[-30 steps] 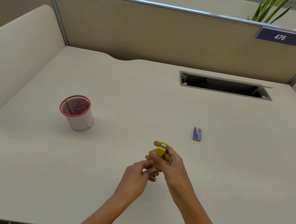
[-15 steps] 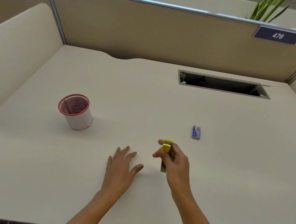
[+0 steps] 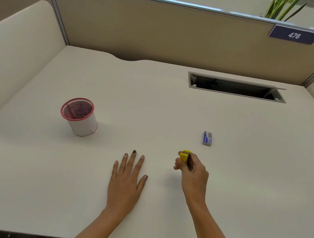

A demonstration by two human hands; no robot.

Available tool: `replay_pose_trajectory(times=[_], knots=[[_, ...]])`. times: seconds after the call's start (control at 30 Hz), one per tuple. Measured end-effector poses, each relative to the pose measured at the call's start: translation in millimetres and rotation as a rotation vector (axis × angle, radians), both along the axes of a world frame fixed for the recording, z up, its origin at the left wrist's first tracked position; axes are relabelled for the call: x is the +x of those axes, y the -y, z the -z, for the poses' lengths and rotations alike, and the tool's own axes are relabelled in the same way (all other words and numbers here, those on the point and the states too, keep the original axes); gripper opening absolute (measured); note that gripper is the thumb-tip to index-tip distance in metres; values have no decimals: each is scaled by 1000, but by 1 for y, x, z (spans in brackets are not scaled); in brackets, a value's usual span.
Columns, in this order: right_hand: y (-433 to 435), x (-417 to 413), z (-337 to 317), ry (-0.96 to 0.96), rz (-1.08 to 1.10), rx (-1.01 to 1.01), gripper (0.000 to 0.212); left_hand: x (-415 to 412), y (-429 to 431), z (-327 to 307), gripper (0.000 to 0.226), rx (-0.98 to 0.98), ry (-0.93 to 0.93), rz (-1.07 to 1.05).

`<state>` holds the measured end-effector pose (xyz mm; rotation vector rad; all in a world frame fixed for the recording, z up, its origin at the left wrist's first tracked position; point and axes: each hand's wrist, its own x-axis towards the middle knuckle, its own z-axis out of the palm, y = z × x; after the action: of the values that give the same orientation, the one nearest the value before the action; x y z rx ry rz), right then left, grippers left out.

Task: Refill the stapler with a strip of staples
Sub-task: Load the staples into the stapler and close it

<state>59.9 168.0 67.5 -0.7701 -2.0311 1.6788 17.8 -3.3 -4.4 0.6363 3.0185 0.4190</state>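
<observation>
Now the right hand (image 3: 193, 173) has its grip closed around a small yellow stapler (image 3: 184, 157), fingers curled about its body with the yellow end poking out toward the far side, just above the pale surface (image 3: 174, 105). Whether the stapler's top is lifted or pressed down cannot be told. The left hand (image 3: 126, 178) lies flat and empty on the surface, palm down, fingers spread, to the left of the right hand and apart from it. A small blue box of staples (image 3: 207, 138) lies on the surface near the stapler, a little farther and to the right, untouched. Well to the left stands a red-rimmed mesh pen cup (image 3: 79, 115). At the far right, a rectangular cable slot (image 3: 236, 87) opens in the surface.
</observation>
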Motion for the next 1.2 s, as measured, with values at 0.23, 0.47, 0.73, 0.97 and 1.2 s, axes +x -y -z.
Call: replay_pose_trajectory(times=[0.23, 0.47, 0.73, 0.97, 1.2], knots=[[-14, 2, 4, 1, 69, 36, 18, 2, 0, -1, 61, 11, -8, -5], [-36, 2, 11, 74, 150, 153, 24, 3, 0, 1, 61, 0, -15, -6], [-69, 5, 28, 274, 281, 478, 45, 4, 0, 0, 60, 6, -25, -9], [-82, 11, 36, 278, 302, 654, 60, 3, 0, 0, 60, 12, -24, -8], [-82, 8, 49, 303, 325, 687, 57, 4, -1, -2, 59, 22, -24, -6]])
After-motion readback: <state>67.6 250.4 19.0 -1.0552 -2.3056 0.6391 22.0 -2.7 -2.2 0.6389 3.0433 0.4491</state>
